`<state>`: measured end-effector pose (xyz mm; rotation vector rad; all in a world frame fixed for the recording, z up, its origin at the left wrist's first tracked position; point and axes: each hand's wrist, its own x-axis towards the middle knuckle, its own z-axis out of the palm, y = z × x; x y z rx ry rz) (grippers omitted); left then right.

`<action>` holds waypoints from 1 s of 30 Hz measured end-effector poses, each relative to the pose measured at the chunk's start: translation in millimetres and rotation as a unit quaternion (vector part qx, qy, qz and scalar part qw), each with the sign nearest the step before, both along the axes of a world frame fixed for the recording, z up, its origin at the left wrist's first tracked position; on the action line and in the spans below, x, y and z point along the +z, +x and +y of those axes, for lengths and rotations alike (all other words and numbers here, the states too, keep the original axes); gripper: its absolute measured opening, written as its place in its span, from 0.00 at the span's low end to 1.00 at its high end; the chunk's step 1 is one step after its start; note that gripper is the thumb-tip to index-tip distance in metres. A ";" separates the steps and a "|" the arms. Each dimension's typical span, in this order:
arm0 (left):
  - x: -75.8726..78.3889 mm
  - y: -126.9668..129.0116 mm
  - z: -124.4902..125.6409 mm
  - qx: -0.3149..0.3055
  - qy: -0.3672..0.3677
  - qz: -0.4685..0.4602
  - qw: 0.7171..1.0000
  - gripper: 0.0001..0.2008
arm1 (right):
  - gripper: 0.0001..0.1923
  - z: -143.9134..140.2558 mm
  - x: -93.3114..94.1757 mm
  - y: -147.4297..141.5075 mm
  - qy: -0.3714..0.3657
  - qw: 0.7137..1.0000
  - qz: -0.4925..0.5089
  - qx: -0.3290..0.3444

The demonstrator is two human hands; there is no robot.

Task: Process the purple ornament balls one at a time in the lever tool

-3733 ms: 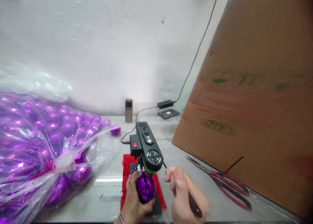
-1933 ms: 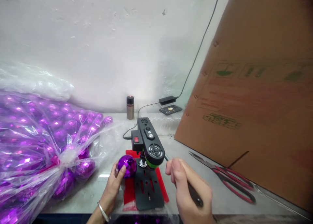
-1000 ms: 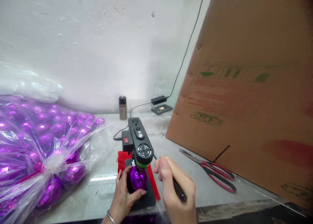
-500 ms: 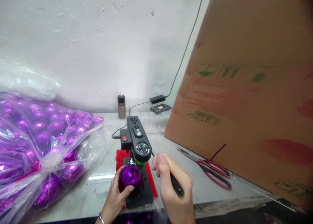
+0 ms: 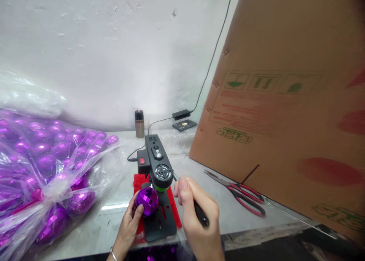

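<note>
While fingers (image 5: 138, 211) grip ball (image 5: 147, 201) and lever (image 5: 201, 214), a white wall (image 5: 99, 63) backs the grey table (image 5: 228, 217).

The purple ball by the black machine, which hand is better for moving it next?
Probably the left hand: it holds the purple ball, while the right hand grips the handle of the black machine.

One head-worn cam here, looking forward and down across the bench (image 5: 188, 170) from the wearer's side, pretty wide, with the left grip (image 5: 128, 221) and right grip (image 5: 198, 215) low in frame, fairly near the lens. The black machine (image 5: 157, 158) sits just left of centre down low, with the wall (image 5: 114, 56) straight ahead filling much of the upper half. Cardboard box (image 5: 270, 113) takes up the right side and the bag of purple balls (image 5: 57, 154) gets cut off by the left edge
</note>
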<state>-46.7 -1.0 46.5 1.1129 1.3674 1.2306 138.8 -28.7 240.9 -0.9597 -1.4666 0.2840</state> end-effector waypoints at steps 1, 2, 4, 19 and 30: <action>-1.0 0.6 -0.8 -0.005 0.000 0.003 1.000 0.47 | 0.21 0.2 -0.4 -0.4 0.006 1.000 0.006 -0.004; -1.7 1.3 -1.7 -0.014 0.000 0.008 1.000 0.47 | 0.21 0.5 -1.5 -1.2 0.017 1.000 0.015 -0.011; -1.9 3.5 -3.7 -0.030 0.007 0.023 0.999 0.47 | 0.21 1.6 -4.9 -2.9 0.030 0.999 0.026 -0.019; -12.1 25.3 -4.9 -0.017 0.113 0.186 0.976 0.36 | 0.21 2.4 -2.4 -2.0 0.036 0.999 0.025 -0.021; -13.3 52.4 -9.7 -0.034 0.148 0.190 0.970 0.36 | 0.20 0.6 -7.8 -2.7 0.036 0.999 0.027 -0.024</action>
